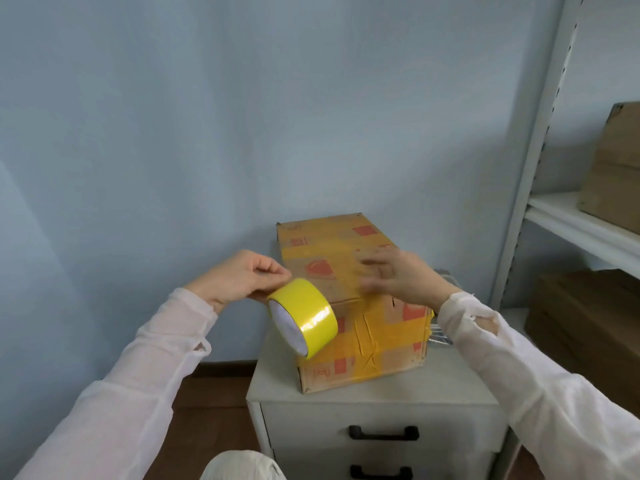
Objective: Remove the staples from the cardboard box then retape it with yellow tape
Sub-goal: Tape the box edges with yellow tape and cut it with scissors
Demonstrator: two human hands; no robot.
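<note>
**Already striped with yellow, the box sits on the bench**

The cardboard box (353, 299) lies on top of a white bench (450, 382), its long side running away towards the pale blue wall (207, 116). Broad bands of yellow tape cross its top and its near end face, where the strips meet in a wrinkled cross.

The left hand (242, 277) has its fingers curled and pinched on the upper edge of the yellow tape roll (304, 318). The roll hangs tilted in front of the box's near left corner and hides that corner. The right hand (398, 275) is over the top of the box with its fingers spread and apart. It is blurred, so whether it touches the cardboard cannot be told. Both arms wear thin white sleeves.

Around this, the bench front shows two drawers with black handles (383, 433). Just behind the box's right edge something metallic and shiny (440, 336) pokes out, too hidden to name. On the right stands a white shelf rack (581, 223) with a brown carton (616, 168) on its shelf and another brown box (588, 327) below. Dark wooden floor (214, 386) shows left of the bench.

The box is printed with red blocks and red marks, one a rounded triangle on top. The red characters near the edges are too small and too covered by tape to read.
</note>
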